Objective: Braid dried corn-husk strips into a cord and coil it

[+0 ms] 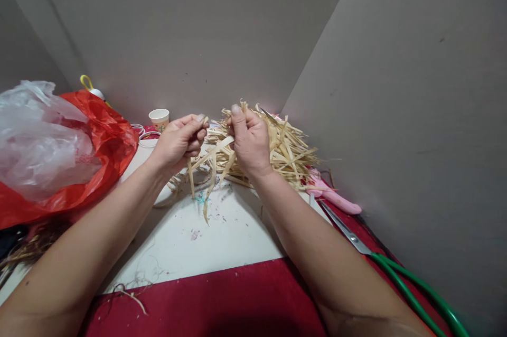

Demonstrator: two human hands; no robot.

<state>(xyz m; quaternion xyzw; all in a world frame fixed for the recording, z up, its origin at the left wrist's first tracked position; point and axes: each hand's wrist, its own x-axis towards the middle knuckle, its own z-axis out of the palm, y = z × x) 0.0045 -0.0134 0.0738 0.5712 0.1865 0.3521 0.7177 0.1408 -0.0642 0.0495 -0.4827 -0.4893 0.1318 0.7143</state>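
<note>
- Both your hands were up over the table, just apart: left hand [182, 140] pinched thumb to fingers on a bit of strip, right hand [252, 139] curled closed with the thumb on top.
- Dry flat plant strip [222, 143] ran into your right hand's fingers; its loose ends hung between the hands, over the white sheet [222, 252]. Couldn't tell how many strands you had; your fingers hid them.
- Rest of the stock was the straw-coloured strip pile [295, 155], just behind and beside your right hand.
- Handling, my read: next to no weight, papery, bendable flat-wise, stiffer on edge. Likely to split lengthwise or crack at a sharp fold; not very slippery.
- Best hold, I'd judge: broad flat part, thumb against finger pad. Thin curled tips looked weakest.
</note>
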